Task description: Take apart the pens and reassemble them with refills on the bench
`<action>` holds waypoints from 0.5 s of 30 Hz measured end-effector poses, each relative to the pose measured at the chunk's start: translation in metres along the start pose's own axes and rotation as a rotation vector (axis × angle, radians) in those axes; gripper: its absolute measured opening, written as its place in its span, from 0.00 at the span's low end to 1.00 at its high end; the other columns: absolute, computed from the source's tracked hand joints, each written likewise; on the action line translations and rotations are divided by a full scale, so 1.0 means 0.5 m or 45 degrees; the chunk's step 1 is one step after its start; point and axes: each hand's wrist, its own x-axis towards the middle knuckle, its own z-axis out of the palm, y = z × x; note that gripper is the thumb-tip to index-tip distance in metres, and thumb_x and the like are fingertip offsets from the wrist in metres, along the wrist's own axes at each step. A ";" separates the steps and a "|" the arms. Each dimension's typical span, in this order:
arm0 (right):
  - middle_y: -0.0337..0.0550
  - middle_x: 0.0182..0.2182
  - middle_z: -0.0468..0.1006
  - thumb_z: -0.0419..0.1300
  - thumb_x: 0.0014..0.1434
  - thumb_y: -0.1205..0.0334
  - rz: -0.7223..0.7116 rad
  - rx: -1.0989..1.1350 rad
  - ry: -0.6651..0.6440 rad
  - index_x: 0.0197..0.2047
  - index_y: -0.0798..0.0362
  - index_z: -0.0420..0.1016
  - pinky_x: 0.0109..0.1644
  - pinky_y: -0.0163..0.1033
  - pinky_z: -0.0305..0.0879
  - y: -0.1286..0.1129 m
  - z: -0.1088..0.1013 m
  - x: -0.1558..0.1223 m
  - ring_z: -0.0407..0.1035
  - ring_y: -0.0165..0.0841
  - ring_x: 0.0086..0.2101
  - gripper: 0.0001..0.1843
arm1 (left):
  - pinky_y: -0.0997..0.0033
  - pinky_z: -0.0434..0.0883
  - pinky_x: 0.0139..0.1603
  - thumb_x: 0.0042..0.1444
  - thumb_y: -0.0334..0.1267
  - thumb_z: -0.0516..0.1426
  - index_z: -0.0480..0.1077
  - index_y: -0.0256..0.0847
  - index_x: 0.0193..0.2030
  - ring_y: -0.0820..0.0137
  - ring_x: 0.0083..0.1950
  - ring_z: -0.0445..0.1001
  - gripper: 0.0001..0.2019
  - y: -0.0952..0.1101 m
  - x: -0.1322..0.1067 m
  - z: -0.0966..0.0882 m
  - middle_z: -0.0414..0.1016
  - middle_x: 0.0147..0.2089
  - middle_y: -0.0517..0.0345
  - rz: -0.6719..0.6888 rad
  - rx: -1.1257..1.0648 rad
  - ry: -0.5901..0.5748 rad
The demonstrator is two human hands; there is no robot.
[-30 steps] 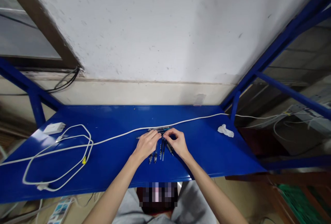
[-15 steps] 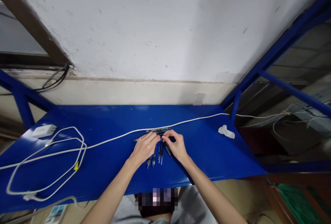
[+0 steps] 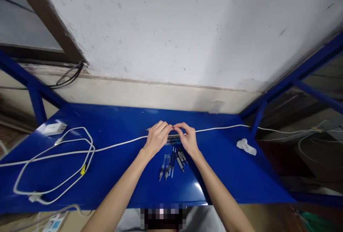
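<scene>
Where the hands meet: I see the left hand (image 3: 157,140) and the right hand (image 3: 189,140) fingertip to fingertip over the middle of the blue tabletop (image 3: 112,178).
Left fingers: curled closed, thumb and forefinger pinched on a thin rod (image 3: 149,129); its grey end pokes out to the left past the knuckles.
Right fingers: pinched closed as well, tips touching the left ones and gripping the same rod. It is too small for me to say what kind of part it is.
Row of pens (image 3: 175,140): dark with a teal patch, lying crosswise on the tabletop, partly hidden under both hands.
Loose pen pieces (image 3: 171,162): a small cluster lying lengthwise, nearer to me than the hands and touched by neither.
Change: half a second ago both hands sat closer to me, resting over those pieces. They have since moved out toward the wall, and the cluster now lies uncovered.
White cable (image 3: 120,144): crosses the tabletop from left to right, disappears behind the hands, and loops at the left near a white charger (image 3: 55,128).
Tissue wad (image 3: 246,146): crumpled and white, on the right side of the tabletop, well apart from the hands.
</scene>
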 end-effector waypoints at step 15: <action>0.42 0.30 0.80 0.55 0.72 0.49 -0.002 -0.205 -0.177 0.41 0.50 0.81 0.37 0.37 0.64 0.036 0.005 -0.024 0.71 0.34 0.28 0.18 | 0.63 0.67 0.43 0.72 0.32 0.50 0.75 0.39 0.43 0.65 0.42 0.70 0.12 -0.002 -0.022 0.006 0.75 0.39 0.53 -0.065 -0.167 -0.153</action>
